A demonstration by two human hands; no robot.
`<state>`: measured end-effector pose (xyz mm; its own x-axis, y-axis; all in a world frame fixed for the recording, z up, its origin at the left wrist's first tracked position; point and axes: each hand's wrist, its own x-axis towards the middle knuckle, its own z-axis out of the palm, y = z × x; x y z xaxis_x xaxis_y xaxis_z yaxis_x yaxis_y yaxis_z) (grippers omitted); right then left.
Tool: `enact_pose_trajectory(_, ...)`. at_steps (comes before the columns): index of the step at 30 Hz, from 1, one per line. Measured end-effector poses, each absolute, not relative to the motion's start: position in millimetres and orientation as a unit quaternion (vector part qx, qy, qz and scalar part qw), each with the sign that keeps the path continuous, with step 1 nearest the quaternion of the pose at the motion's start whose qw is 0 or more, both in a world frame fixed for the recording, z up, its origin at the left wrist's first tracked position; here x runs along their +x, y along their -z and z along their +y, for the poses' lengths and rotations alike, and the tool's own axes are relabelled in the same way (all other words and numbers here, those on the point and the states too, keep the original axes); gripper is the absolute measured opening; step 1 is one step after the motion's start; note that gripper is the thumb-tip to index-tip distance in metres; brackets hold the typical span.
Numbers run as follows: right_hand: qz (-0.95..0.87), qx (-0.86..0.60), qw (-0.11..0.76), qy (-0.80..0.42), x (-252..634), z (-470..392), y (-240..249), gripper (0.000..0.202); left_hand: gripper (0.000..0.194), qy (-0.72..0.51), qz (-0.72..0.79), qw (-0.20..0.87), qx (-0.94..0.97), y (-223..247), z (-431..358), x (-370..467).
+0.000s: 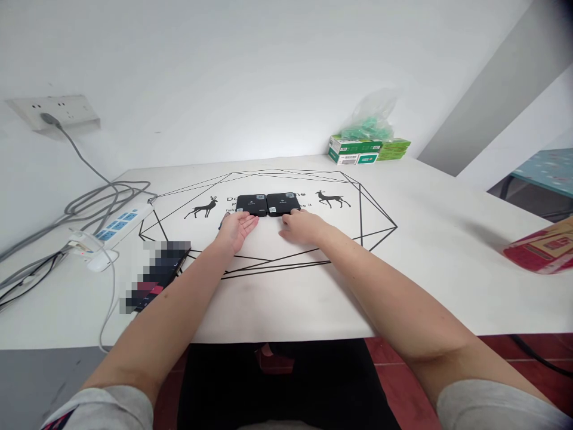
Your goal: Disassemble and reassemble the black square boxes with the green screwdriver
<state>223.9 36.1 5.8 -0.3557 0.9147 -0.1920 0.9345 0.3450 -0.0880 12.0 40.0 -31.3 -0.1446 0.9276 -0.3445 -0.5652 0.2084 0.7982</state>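
Note:
Two flat black square boxes (251, 204) lie side by side on the white table, small pale labels on their tops; the right black box (282, 203) nearly touches the left one. My left hand (237, 230) is open, palm partly turned up, with its fingertips at the near edge of the left box. A small dark shape beside its thumb is mostly hidden. At the near right corner of the right box is my right hand (301, 227), fingers loosely bent and one finger against the corner. I see nothing in its grasp.
A partly blurred phone-like dark object (163, 272) lies beside my left forearm. Left are a power strip (120, 224) and coiled grey cables (89, 203). Green-and-white cartons (356, 149) topped by a plastic bag (371, 119) stand far right. A red package (541, 248) sits at the right edge.

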Motion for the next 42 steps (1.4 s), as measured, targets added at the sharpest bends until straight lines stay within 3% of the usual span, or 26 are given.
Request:
enact_pose_trajectory(9, 0.815, 0.574, 0.014, 0.076, 221, 40, 0, 0.039, 0.020, -0.598, 0.462, 0.620, 0.212, 32, 40, 14)
enact_pose_trajectory(18, 0.815, 0.575, 0.000, 0.071, 219, 41, 3, 0.037, 0.030, -0.603, 0.453, 0.623, 0.207, 36, 44, 13)
enact_pose_trajectory(24, 0.815, 0.575, -0.007, 0.071, 219, 41, 4, 0.033, 0.017, -0.599, 0.459, 0.618, 0.222, 34, 44, 13)
enact_pose_trajectory(27, 0.812, 0.580, -0.015, 0.071, 219, 44, 5, 0.032, 0.016, -0.594, 0.521, 0.551, 0.270, 35, 42, 11)
enact_pose_trajectory(31, 0.794, 0.601, -0.083, 0.032, 221, 51, 7, 0.035, 0.034, -0.604, 0.563, 0.433, 0.362, 37, 40, 8)
enact_pose_trajectory(35, 0.757, 0.639, -0.130, 0.044, 228, 56, 13, 0.052, 0.042, -0.588, 0.556, 0.375, 0.453, 43, 43, 9)
enact_pose_trajectory(38, 0.753, 0.642, -0.105, 0.099, 232, 61, 19, 0.062, 0.041, -0.529, 0.594, 0.323, 0.513, 49, 46, 9)
enact_pose_trajectory(42, 0.756, 0.638, -0.104, 0.101, 232, 69, 27, 0.058, 0.050, -0.377, 0.659, 0.216, 0.614, 53, 47, 7)
